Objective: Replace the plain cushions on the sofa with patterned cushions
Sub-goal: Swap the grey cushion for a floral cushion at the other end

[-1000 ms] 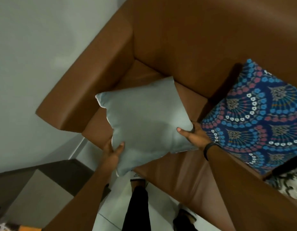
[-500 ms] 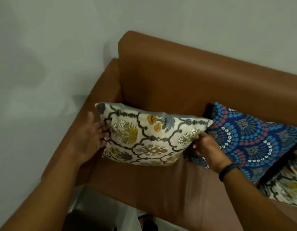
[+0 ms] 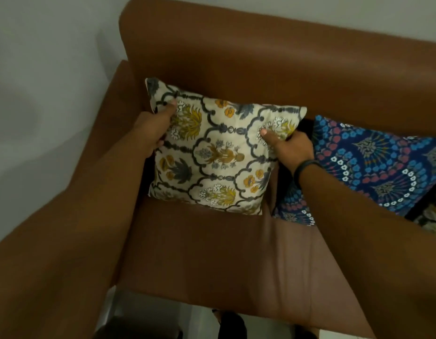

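A cream cushion with a grey lattice and yellow flower pattern leans upright against the backrest in the left corner of the brown sofa. My left hand grips its upper left edge, thumb on the front. My right hand holds its upper right edge; a dark band circles that wrist. To the right, a blue cushion with a fan pattern of pink and white dots leans against the backrest. No plain cushion is in view.
The sofa's left armrest stands close beside the cream cushion. A corner of another patterned cushion shows at the far right edge. A grey wall lies behind and to the left. White floor and my feet show below the seat.
One second ago both hands held a plain light-blue cushion over the seat. Now they hold the cream patterned cushion, which has been pushed back upright against the backrest; my hands moved up its sides.
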Demonstrator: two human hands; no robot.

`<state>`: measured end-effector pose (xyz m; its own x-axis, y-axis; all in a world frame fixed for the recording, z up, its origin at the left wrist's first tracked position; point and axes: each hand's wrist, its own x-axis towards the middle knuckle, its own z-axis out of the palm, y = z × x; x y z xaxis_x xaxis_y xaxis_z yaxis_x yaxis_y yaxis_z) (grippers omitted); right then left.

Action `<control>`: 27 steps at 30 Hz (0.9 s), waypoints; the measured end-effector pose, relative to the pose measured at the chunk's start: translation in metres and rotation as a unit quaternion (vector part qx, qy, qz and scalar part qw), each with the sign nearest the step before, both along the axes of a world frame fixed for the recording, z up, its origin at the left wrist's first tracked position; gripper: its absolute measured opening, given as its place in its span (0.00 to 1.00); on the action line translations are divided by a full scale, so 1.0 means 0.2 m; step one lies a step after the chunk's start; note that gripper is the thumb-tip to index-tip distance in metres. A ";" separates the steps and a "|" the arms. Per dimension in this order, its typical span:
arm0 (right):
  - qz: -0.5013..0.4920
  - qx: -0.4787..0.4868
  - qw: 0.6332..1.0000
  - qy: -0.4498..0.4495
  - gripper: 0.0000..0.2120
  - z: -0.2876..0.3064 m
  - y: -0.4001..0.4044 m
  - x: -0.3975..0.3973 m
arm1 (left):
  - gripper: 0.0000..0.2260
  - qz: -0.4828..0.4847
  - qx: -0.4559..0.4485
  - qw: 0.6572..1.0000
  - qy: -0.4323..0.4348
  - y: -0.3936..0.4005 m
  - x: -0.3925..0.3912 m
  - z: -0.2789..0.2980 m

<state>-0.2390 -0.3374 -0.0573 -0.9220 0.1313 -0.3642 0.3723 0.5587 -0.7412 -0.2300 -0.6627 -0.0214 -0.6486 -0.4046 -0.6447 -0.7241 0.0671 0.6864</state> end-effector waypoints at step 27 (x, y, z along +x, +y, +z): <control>0.302 0.324 0.864 0.240 0.67 -0.29 -0.14 0.36 | 0.67 -0.492 -0.528 0.668 0.183 0.04 0.45 -0.42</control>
